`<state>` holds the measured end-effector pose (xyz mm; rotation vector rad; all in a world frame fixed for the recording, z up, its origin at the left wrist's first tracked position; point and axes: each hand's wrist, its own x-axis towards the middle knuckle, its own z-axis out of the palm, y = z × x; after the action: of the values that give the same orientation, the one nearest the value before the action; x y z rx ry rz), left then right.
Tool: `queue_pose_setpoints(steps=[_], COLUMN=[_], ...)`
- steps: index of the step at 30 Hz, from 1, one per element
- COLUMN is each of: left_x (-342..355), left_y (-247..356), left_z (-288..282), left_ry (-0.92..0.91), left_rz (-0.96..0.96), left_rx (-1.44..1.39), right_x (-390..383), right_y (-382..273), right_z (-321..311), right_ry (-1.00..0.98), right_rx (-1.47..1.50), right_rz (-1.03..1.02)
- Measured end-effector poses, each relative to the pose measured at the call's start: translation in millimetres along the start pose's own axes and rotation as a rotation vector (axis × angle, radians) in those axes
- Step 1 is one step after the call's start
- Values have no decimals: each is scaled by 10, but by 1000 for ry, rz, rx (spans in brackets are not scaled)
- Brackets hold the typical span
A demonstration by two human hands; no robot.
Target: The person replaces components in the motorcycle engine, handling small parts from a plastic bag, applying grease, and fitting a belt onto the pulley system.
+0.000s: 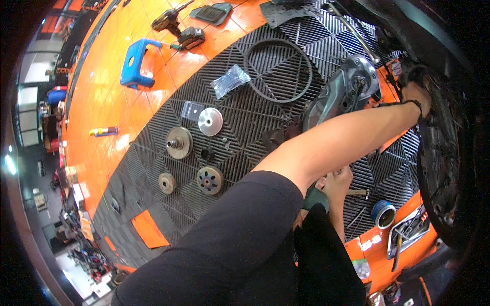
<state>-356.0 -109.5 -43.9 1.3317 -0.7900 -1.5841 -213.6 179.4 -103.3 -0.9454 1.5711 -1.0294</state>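
My left arm reaches across to the right, a dark band on its wrist. My left hand (pixel 417 97) is inside the dark vehicle body (pixel 443 66), its fingers mostly hidden there. Beside it is a grey engine casing (pixel 339 89), partly behind my forearm. Lower down, my right hand (pixel 338 182) is held low with curled fingers, close to a greenish shoe (pixel 315 199); whatever it grips is hidden. A brass-coloured bar (pixel 358 193) shows just right of that hand.
A ribbed black mat carries a drive belt (pixel 310 71), a clear plastic bag (pixel 229 81), a silver pulley disc (pixel 210 121), a shafted pulley (pixel 178 143) and a clutch part (pixel 210 180). A blue stool (pixel 133 64), a cordless drill (pixel 176 28) and a tool tray (pixel 408 232) stand around it.
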Motion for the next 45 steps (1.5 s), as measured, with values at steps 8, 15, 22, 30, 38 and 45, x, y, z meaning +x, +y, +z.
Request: queue_pose_setpoints(steps=[8,15,22,30,38,45], left_x=[-1585,-1979,-1680,-1666,-907,-698], left_y=[-100,-421,-634,-558,-487,-41], left_z=[-2216,-5483,-6296,-5939,-4911,-4769], left_ry=[-528,483,453,531,15,143], left_rz=[-140,114,-67,-142,763,1028], left_rx=[104,825,1393,1620,1598,1479], right_x=[-17,-210,-216,-421,-268,-144], right_y=[214,32,287,342,228,120], right_z=[-296,65,-164,-463,-346,-312], right_ry=[-124,-412,-291,-16,-172,-211], right_rx=[-292,-603,-962,-642,-647,-322], right_rz=[88,-147,-78,49,71,52])
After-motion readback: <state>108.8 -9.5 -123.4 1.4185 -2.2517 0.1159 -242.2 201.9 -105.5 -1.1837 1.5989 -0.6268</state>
